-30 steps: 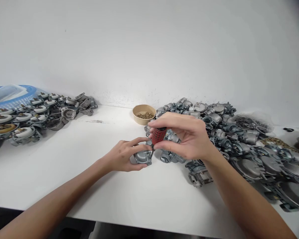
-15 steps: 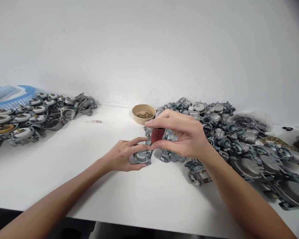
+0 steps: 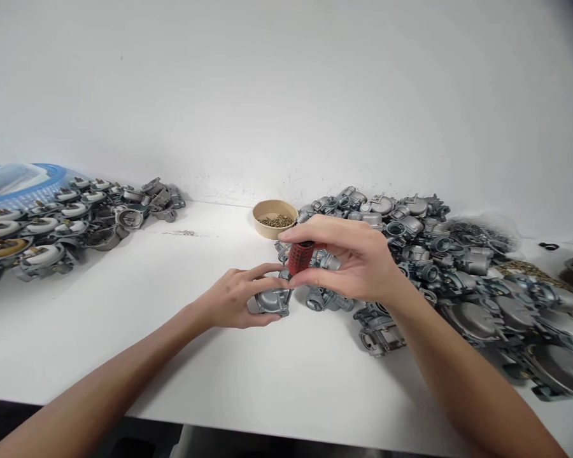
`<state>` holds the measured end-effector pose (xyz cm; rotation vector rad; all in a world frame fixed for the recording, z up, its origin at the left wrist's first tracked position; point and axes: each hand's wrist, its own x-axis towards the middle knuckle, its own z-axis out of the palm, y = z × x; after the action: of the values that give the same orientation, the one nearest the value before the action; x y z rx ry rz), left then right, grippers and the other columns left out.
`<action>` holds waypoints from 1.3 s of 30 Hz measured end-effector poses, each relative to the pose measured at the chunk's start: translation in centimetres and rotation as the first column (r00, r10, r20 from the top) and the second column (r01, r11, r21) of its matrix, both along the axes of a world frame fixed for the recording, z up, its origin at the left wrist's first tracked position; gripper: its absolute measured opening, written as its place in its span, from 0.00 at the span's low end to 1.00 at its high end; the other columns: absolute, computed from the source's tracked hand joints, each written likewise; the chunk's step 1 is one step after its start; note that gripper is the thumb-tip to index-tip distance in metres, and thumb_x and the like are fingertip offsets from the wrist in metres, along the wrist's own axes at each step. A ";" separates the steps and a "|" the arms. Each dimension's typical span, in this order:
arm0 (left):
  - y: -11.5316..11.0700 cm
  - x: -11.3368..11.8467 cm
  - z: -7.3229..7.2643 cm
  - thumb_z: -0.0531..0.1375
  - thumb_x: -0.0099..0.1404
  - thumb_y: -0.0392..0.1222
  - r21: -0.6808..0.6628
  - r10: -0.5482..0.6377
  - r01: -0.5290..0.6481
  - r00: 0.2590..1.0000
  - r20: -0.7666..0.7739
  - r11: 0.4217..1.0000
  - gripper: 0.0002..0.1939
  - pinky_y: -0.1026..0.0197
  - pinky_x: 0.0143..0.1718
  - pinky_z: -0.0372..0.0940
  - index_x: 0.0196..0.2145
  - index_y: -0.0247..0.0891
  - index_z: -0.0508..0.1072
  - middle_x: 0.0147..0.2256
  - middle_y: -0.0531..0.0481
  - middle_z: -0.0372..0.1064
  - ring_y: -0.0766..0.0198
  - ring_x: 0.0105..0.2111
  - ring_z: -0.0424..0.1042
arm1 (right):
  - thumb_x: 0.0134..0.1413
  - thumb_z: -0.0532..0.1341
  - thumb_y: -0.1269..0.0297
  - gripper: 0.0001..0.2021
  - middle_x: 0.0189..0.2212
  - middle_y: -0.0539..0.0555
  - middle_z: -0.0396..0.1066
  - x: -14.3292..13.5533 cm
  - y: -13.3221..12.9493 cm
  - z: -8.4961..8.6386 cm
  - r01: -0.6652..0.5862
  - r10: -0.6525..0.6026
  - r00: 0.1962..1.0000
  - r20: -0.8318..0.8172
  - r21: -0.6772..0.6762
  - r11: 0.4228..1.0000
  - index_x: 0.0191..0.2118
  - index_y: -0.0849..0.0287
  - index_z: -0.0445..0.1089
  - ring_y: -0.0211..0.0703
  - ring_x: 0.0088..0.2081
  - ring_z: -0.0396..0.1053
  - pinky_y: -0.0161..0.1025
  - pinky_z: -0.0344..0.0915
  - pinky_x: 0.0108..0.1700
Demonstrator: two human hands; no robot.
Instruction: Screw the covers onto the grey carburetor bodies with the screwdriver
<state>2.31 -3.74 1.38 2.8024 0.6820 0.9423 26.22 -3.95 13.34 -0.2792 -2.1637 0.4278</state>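
Note:
On the white table, my left hand [image 3: 236,297] is closed around a grey metal carburetor [image 3: 273,300], its fingers over the top and along the side. My right hand [image 3: 351,257] grips a red-handled screwdriver [image 3: 300,257] between thumb and fingers. The screwdriver stands nearly upright, slightly tilted, with its thin shaft running down at the right edge of the carburetor. Where the tip meets the part is too small to make out. Just behind and right of the held part lie other carburetors [image 3: 328,299], partly covered by my right hand.
A tan round bowl [image 3: 275,207] of small brass-coloured screws stands near the wall. Many carburetors [image 3: 472,318] are heaped on the right. On the left, carburetor bodies with white floats [image 3: 42,226] stand in rows beside a blue basket [image 3: 52,173]. The table's front edge [image 3: 248,434] runs below.
My right hand has shifted very slightly, and the screwdriver's handle leans a little differently, showing more of its dark end. My left hand and the carburetor stay in place.

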 end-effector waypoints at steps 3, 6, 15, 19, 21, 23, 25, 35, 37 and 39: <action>0.0 0.0 0.1 0.62 0.68 0.52 0.005 0.015 -0.015 1.000 -0.012 1.000 0.22 0.62 0.30 0.71 0.57 0.46 0.69 0.60 0.42 0.69 0.69 0.25 0.73 | 0.57 0.70 0.74 0.20 0.37 0.53 0.78 0.0 -0.3 0.1 0.001 -0.001 1.000 0.001 0.015 1.000 0.55 0.61 0.74 0.40 0.36 0.75 0.41 0.75 0.40; 0.0 0.1 0.3 0.63 0.67 0.53 -0.026 0.017 -0.017 1.000 -0.018 1.000 0.21 0.62 0.29 0.69 0.55 0.44 0.71 0.58 0.42 0.71 0.66 0.28 0.75 | 0.59 0.64 0.79 0.24 0.46 0.57 0.78 0.3 -0.8 0.3 -0.085 0.088 0.996 0.020 -0.100 0.991 0.61 0.62 0.69 0.45 0.46 0.77 0.45 0.78 0.48; -0.1 0.1 0.5 0.64 0.66 0.51 -0.069 0.000 0.000 1.000 -0.009 0.998 0.20 0.63 0.28 0.69 0.53 0.43 0.73 0.57 0.42 0.73 0.69 0.23 0.72 | 0.56 0.65 0.82 0.27 0.49 0.55 0.78 0.4 -0.4 0.4 -0.086 0.087 0.996 0.000 -0.132 0.987 0.60 0.58 0.71 0.42 0.46 0.78 0.42 0.81 0.48; 0.0 0.0 0.4 0.63 0.67 0.51 -0.071 -0.020 0.020 1.000 0.004 0.997 0.20 0.62 0.31 0.70 0.54 0.43 0.72 0.57 0.41 0.73 0.68 0.25 0.73 | 0.56 0.65 0.82 0.25 0.44 0.53 0.79 0.3 -0.5 0.4 -0.073 0.073 0.997 -0.004 -0.093 0.993 0.58 0.58 0.73 0.40 0.41 0.77 0.42 0.81 0.44; 0.0 -0.1 0.3 0.63 0.67 0.51 -0.080 -0.027 0.027 1.000 0.002 0.996 0.20 0.61 0.32 0.71 0.54 0.43 0.72 0.57 0.41 0.72 0.67 0.27 0.74 | 0.56 0.65 0.82 0.25 0.45 0.54 0.79 0.3 -0.6 0.5 -0.066 0.066 0.998 0.003 -0.107 0.992 0.58 0.58 0.73 0.41 0.43 0.77 0.42 0.80 0.45; 0.1 -0.2 0.3 0.64 0.68 0.53 -0.087 -0.023 0.022 1.000 -0.012 0.996 0.20 0.61 0.32 0.70 0.54 0.44 0.72 0.58 0.40 0.71 0.66 0.27 0.74 | 0.57 0.65 0.81 0.26 0.47 0.55 0.78 0.4 -0.6 0.5 -0.053 0.056 0.998 0.020 -0.114 0.992 0.60 0.58 0.72 0.42 0.45 0.77 0.42 0.80 0.46; 0.2 -0.3 0.4 0.64 0.67 0.59 -0.073 -0.013 0.011 1.000 -0.022 0.997 0.24 0.61 0.31 0.69 0.55 0.45 0.71 0.59 0.40 0.70 0.67 0.25 0.72 | 0.58 0.65 0.80 0.25 0.45 0.55 0.78 0.5 -0.6 0.6 -0.047 0.049 0.999 0.016 -0.101 0.994 0.60 0.57 0.72 0.42 0.45 0.77 0.43 0.80 0.46; 0.2 -1.2 1.8 0.61 0.62 0.73 -0.171 0.035 -0.032 0.999 0.019 0.985 0.37 0.64 0.27 0.66 0.59 0.46 0.70 0.60 0.40 0.68 0.76 0.19 0.65 | 0.51 0.73 0.77 0.29 0.41 0.51 0.76 0.6 -0.8 1.0 0.058 -0.065 0.970 -0.234 -0.038 0.998 0.58 0.48 0.75 0.42 0.37 0.76 0.40 0.80 0.34; 0.3 -1.3 1.9 0.62 0.61 0.73 -0.159 0.045 -0.043 0.999 0.008 0.986 0.37 0.65 0.26 0.65 0.58 0.46 0.70 0.58 0.40 0.69 0.75 0.19 0.64 | 0.51 0.73 0.76 0.29 0.40 0.50 0.76 0.4 -1.0 1.1 0.067 -0.079 0.966 -0.246 -0.058 0.996 0.57 0.47 0.75 0.42 0.36 0.76 0.40 0.80 0.33; 0.3 -1.3 1.8 0.62 0.61 0.73 -0.135 0.045 -0.045 0.999 -0.003 0.990 0.37 0.64 0.27 0.65 0.58 0.46 0.71 0.55 0.40 0.70 0.73 0.21 0.65 | 0.51 0.73 0.75 0.28 0.40 0.50 0.76 0.3 -1.1 1.0 0.069 -0.082 0.968 -0.239 -0.065 0.995 0.57 0.46 0.75 0.42 0.36 0.76 0.39 0.80 0.33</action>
<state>1.03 -3.42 3.21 2.6794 0.7810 0.8683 26.54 -5.02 14.34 -0.3231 -1.8994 0.4560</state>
